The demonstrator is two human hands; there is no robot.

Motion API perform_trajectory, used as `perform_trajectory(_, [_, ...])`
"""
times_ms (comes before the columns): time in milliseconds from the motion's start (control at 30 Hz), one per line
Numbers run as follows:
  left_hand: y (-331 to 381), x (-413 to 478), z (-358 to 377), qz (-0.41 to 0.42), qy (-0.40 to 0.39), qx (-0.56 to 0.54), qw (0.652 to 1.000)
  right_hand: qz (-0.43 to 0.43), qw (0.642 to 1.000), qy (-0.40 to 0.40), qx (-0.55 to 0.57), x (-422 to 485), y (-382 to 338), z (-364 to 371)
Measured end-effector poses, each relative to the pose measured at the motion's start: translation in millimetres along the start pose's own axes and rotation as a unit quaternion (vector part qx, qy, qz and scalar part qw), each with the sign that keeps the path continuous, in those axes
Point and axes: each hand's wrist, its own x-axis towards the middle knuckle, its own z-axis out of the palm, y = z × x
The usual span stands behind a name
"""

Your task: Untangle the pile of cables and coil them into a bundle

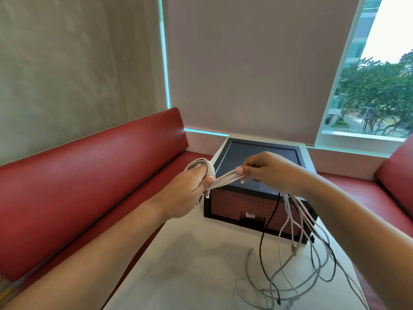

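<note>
One box (237,205) behind taut cables (223,179)

A head-worn wide-angle camera looks down, close over the left hand (189,187) and right hand (268,171), toward the window (380,86).

I log the left forearm (125,222) and right forearm (348,211) bare, extended forward and converging toward centre frame. The left grip (192,183) has its fingers curled and the back of the hand toward the camera, with cables (223,179) looped round the fingers and pressed under the thumb. The right grip (266,171) sits level with it, wrist bent, thumb and fingers pinching the same strands. The grips are near each other, not touching.
</note>
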Motion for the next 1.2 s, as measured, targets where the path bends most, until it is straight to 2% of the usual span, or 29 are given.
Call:
perform_trajectory(167, [7.8,-5.0,-1.7,0.093,0.024,0.11,0.989,-0.024,1.0,-0.002,0.0,5.7,-4.6,-11.5])
perform_trajectory(267, [7.5,-5.2,-0.5,0.105,0.036,0.125,0.986,-0.038,0.999,0.02,-0.011,9.3,-8.0,-23.0])
perform_trajectory(400, [9.6,-3.4,-6.2,0.045,0.048,0.008,0.998,-0.07,0.997,0.012,-0.023,13.4,-7.1,-25.7])
perform_trajectory(467, [12.3,-1.0,-13.2,0.005,0.066,-0.061,0.996,-0.079,0.996,-0.008,0.028,15.9,0.2,-21.9])
perform_trajectory(567, [4.2,5.2,-26.6,-0.061,0.114,-0.178,0.975,-0.056,0.993,-0.031,0.1,21.5,21.1,-14.6])
perform_trajectory(733, [-11.6,7.2,-54.7,-0.107,0.155,-0.255,0.948,-0.008,1.0,-0.013,0.016,29.4,63.4,-0.6])
perform_trajectory(867, [-4.9,8.0,-55.8,-0.128,0.163,-0.332,0.92,0.037,0.997,0.051,0.052,41.5,66.9,8.7])
perform_trajectory(933, [0.1,9.5,-55.4,-0.14,0.162,-0.38,0.9,0.044,0.977,0.117,0.17,49.2,55.0,10.6])
perform_trajectory(967, [2.9,10.3,-55.6,-0.139,0.158,-0.394,0.895,0.043,0.956,0.144,0.253,52.6,48.5,11.1])
perform_trajectory(1067, [13.0,11.3,-56.3,-0.132,0.138,-0.424,0.886,0.03,0.857,0.158,0.489,58.4,31.5,11.4])
perform_trajectory(1133, [18.8,11.8,-54.7,-0.138,0.13,-0.442,0.877,0.036,0.813,0.144,0.562,59.6,27.1,16.2])
perform_trajectory(1200, [20.0,11.3,-52.7,-0.149,0.118,-0.454,0.871,0.055,0.814,0.139,0.561,58.0,32.3,27.5])
